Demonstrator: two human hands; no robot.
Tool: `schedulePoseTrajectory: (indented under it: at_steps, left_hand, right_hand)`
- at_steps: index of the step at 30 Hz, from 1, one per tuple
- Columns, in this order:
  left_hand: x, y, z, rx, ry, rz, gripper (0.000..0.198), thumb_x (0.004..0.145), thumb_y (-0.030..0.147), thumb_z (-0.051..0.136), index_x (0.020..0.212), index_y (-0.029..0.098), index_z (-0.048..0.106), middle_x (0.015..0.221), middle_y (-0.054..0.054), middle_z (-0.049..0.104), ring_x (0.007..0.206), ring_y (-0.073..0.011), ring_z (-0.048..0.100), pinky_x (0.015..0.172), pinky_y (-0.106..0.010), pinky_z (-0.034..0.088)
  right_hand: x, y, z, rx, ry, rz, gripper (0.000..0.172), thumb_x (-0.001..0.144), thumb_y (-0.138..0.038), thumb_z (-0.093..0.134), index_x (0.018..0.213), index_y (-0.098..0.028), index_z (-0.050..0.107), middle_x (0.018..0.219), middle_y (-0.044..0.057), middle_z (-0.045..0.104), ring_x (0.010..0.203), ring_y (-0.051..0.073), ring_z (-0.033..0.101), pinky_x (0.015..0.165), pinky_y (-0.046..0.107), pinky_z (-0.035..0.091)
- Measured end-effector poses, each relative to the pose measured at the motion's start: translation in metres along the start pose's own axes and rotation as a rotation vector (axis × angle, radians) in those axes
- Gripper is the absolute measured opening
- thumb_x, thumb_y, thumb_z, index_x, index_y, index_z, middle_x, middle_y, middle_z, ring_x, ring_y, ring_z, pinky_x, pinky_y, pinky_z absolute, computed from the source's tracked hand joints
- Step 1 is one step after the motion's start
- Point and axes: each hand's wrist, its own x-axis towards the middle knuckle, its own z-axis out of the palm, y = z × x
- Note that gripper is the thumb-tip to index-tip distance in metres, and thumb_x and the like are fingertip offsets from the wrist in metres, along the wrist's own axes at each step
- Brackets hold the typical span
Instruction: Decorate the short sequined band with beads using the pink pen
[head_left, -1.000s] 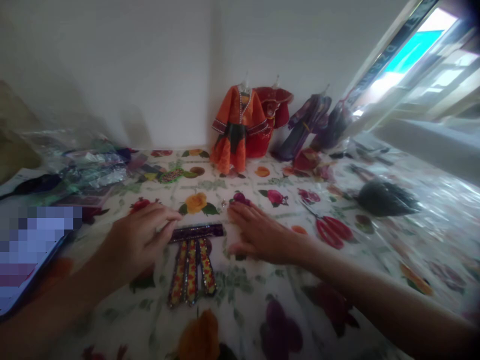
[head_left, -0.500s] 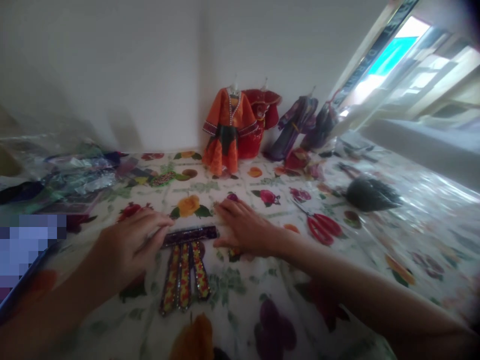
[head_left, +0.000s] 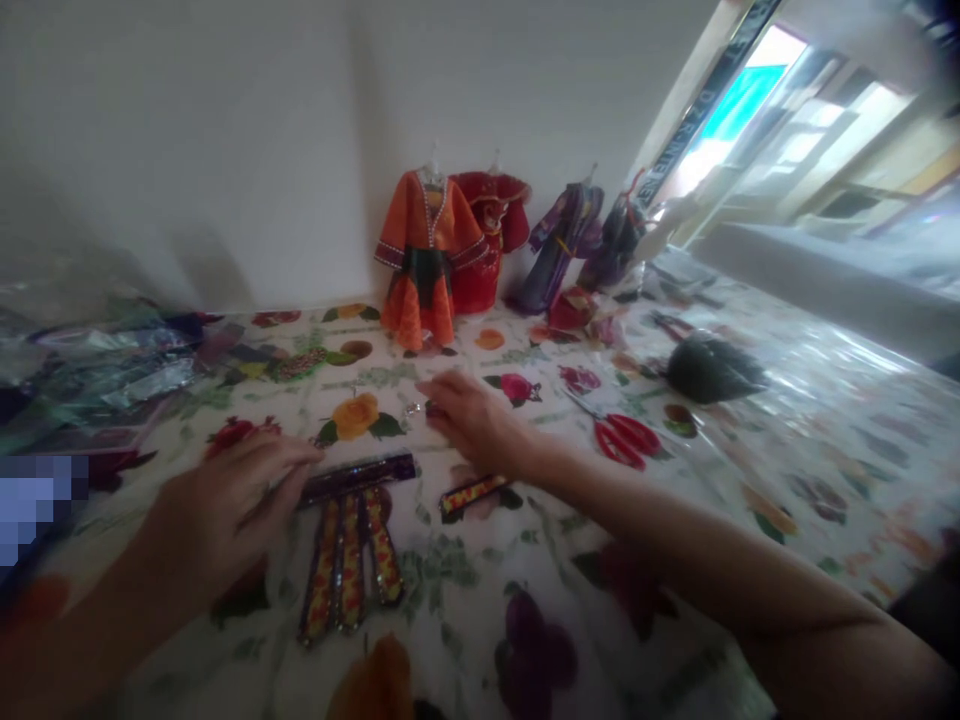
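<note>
My left hand [head_left: 225,500] lies flat, fingers stretched, on the left end of a dark purple glittery band [head_left: 358,472]. Three red and yellow patterned strips [head_left: 346,560] hang down from that band. My right hand [head_left: 471,418] hovers beyond the band's right end, fingers loosely curled, near a small shiny bit [head_left: 412,408] on the cloth. A loose red and yellow strip [head_left: 472,491] lies just below my right wrist. All of it rests on a flowered tablecloth [head_left: 570,560].
Small doll costumes stand at the back wall: an orange one [head_left: 426,260], a red one [head_left: 491,235], purple ones [head_left: 566,245]. Red-handled scissors [head_left: 626,440] lie right of my right hand. A dark bundle [head_left: 709,370] sits further right. Shiny wrappers [head_left: 105,365] pile at the left.
My right hand has lifted away from the band's right end and moved up the table, uncovering the loose patterned strip. The view has swung rightward. My left hand stays on the band.
</note>
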Motion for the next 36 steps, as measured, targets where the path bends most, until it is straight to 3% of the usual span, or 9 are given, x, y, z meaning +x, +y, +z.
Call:
schedulePoseTrajectory:
  at_steps: [2,5,10,16,23,32,36]
  left_hand:
    - [0.001,0.001,0.001,-0.02,0.013,0.007,0.019,0.097,0.034,0.05,0.105,0.024,0.063,0.105,-0.002,0.071,0.094,-0.0194,0.068,0.085,-0.029,0.05]
    - [0.001,0.003,0.002,-0.035,0.018,0.012,0.017,0.097,0.032,0.05,0.105,0.023,0.063,0.103,-0.002,0.071,0.096,-0.0197,0.067,0.087,-0.029,0.049]
    - [0.0,0.004,0.002,-0.049,0.0,0.025,0.015,0.097,0.031,0.051,0.105,0.024,0.062,0.104,-0.002,0.071,0.097,-0.0198,0.067,0.089,-0.03,0.048]
    - [0.003,0.009,-0.001,-0.071,-0.022,0.01,0.016,0.096,0.03,0.05,0.102,0.023,0.064,0.101,-0.002,0.071,0.093,-0.0199,0.068,0.085,-0.031,0.05]
    - [0.003,0.011,0.0,-0.101,-0.03,0.01,0.016,0.095,0.025,0.051,0.103,0.022,0.065,0.103,-0.003,0.071,0.093,-0.0195,0.068,0.083,-0.03,0.051]
    - [0.005,0.013,0.002,-0.09,-0.031,0.029,0.015,0.096,0.024,0.052,0.103,0.02,0.065,0.103,-0.004,0.07,0.092,-0.0182,0.068,0.084,-0.029,0.051]
    - [0.002,0.013,0.001,-0.1,-0.029,0.036,0.015,0.096,0.023,0.052,0.104,0.021,0.064,0.103,-0.003,0.07,0.092,-0.0176,0.067,0.084,-0.029,0.051]
  right_hand:
    - [0.006,0.007,-0.011,0.071,0.131,0.005,0.03,0.095,-0.011,0.045,0.12,-0.011,0.062,0.111,0.014,0.063,0.1,0.02,0.061,0.089,0.035,0.051]
    - [0.015,0.013,-0.023,0.181,0.254,-0.022,0.02,0.088,-0.008,0.054,0.101,-0.013,0.068,0.092,0.008,0.065,0.083,0.016,0.061,0.08,0.031,0.049]
    - [0.024,0.015,-0.01,0.231,0.22,-0.02,0.014,0.086,-0.01,0.059,0.093,-0.014,0.069,0.09,0.005,0.067,0.076,0.012,0.06,0.075,0.026,0.047]
    - [0.03,0.017,0.012,0.24,0.124,0.016,0.015,0.09,-0.014,0.057,0.094,-0.016,0.071,0.089,0.005,0.072,0.083,0.014,0.064,0.079,0.026,0.047]
    - [0.029,0.017,0.016,0.209,0.072,0.073,0.024,0.087,-0.008,0.052,0.099,-0.018,0.071,0.092,0.004,0.073,0.084,0.015,0.064,0.081,0.027,0.046]
    - [0.032,0.021,0.017,0.236,0.111,0.071,0.014,0.082,-0.013,0.062,0.093,-0.015,0.07,0.077,0.002,0.066,0.069,0.013,0.057,0.069,0.025,0.045]
    - [0.028,0.022,0.009,0.265,0.143,0.038,0.017,0.087,-0.013,0.056,0.097,-0.015,0.069,0.088,0.005,0.067,0.076,0.013,0.058,0.074,0.027,0.046]
